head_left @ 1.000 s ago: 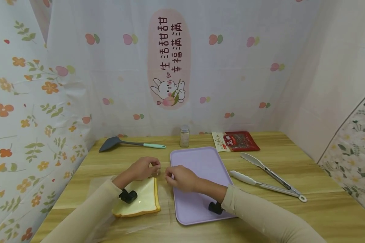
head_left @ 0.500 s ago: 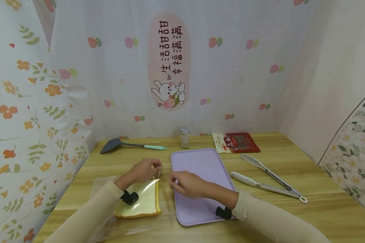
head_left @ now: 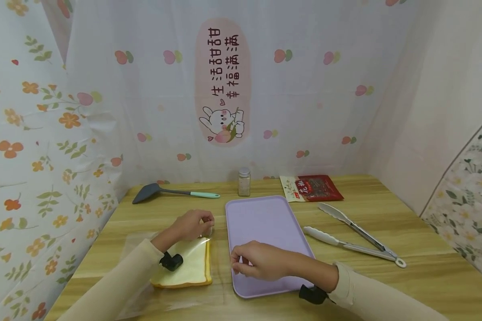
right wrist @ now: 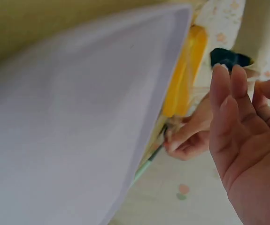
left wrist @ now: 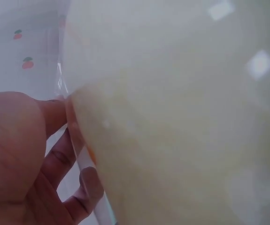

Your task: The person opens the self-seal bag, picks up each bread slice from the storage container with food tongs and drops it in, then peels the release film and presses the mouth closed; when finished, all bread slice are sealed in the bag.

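Flat on the table at the left lies a clear plastic bag (head_left: 218, 278), its outline faint. Bread slices (head_left: 190, 267) with a yellow-brown crust are inside it. My left hand (head_left: 193, 225) pinches the bag's far right edge; the left wrist view shows the thumb and fingers (left wrist: 91, 183) of this hand at the film, with the bread's pale face filling the rest. Above the near left part of the lilac tray (head_left: 261, 214), my right hand (head_left: 261, 261) hangs with loosely bent fingers, and nothing is visible in it. In the right wrist view its fingers (right wrist: 219, 89) look relaxed.
A grey spatula (head_left: 148, 193) with a mint handle lies at the back left. Beside it stands a small glass jar (head_left: 244, 183). A red spice packet (head_left: 311, 188) lies at the back right, with spread metal tongs (head_left: 361, 234) right of the tray.
My right hand has drawn away from the bag's edge, to the right and toward me, over the tray. The left hand stays at the bag's far edge.
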Tool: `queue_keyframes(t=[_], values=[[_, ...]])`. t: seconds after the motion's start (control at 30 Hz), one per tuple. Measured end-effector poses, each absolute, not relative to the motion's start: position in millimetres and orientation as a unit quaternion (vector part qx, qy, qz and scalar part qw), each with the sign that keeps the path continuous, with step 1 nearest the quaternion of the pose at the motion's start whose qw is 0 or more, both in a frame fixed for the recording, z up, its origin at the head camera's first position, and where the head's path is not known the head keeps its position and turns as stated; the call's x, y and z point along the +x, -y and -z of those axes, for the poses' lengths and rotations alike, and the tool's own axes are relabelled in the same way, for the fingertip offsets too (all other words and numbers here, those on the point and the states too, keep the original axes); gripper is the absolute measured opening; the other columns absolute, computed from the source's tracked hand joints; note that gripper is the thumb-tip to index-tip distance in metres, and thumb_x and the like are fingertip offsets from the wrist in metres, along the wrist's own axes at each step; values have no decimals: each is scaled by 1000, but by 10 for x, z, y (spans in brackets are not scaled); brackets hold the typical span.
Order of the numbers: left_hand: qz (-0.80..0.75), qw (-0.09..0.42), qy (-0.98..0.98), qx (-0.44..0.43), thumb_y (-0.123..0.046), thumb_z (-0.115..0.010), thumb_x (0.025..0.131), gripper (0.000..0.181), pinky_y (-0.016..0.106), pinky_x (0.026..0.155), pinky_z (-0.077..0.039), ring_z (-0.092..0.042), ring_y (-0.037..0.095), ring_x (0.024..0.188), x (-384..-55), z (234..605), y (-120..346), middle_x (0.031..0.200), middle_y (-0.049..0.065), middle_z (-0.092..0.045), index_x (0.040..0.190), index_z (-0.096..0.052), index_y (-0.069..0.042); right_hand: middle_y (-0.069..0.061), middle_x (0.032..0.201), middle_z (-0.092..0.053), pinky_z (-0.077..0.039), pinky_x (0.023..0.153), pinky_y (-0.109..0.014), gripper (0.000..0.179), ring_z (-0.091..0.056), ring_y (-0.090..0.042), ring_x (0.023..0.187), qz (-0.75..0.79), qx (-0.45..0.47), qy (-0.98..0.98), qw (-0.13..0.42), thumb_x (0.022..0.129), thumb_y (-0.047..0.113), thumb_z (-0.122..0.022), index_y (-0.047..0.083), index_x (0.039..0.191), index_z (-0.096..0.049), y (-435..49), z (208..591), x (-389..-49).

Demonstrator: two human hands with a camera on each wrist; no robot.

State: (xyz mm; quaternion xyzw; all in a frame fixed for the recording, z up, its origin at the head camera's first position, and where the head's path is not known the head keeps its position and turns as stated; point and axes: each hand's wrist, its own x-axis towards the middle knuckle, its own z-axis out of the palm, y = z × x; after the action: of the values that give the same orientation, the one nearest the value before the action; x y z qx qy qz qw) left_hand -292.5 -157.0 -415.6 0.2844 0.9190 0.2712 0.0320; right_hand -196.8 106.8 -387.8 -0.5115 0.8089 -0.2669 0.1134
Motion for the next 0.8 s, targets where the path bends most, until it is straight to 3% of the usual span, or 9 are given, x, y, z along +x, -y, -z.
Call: queue_keyframes(t=[0.27, 0.63, 0.8], values=[[-271, 41, -922, 274, -13, -52, 102, 16, 30, 57, -46, -56, 8, 56, -2880, 4131, 1586, 91, -3, -67, 99, -68, -12, 13, 87, -60, -47, 75, -10, 14, -53, 11, 82, 257, -569, -765, 158, 106, 19, -49, 15, 96, -59, -1180, 3811, -1691], [-256, 32, -925, 279, -15, -54, 102, 15, 32, 63, -46, -55, 8, 64, -2894, 4110, 1565, 93, -3, -68, 99, -68, -14, 11, 86, -59, -44, 77, -6, 17, -43, 18, 83, 206, -624, -730, 189, 107, 21, -46, 13, 100, -60, -1322, 3661, -1438], [-246, 32, -931, 267, -17, -55, 102, 15, 33, 63, -45, -55, 9, 67, -2905, 4114, 1566, 92, -5, -68, 97, -69, -17, 10, 85, -58, -41, 74, -3, 8, -37, 20, 80, 181, -648, -710, 208, 102, 14, -54, 12, 99, -62, -1374, 3569, -1325]])
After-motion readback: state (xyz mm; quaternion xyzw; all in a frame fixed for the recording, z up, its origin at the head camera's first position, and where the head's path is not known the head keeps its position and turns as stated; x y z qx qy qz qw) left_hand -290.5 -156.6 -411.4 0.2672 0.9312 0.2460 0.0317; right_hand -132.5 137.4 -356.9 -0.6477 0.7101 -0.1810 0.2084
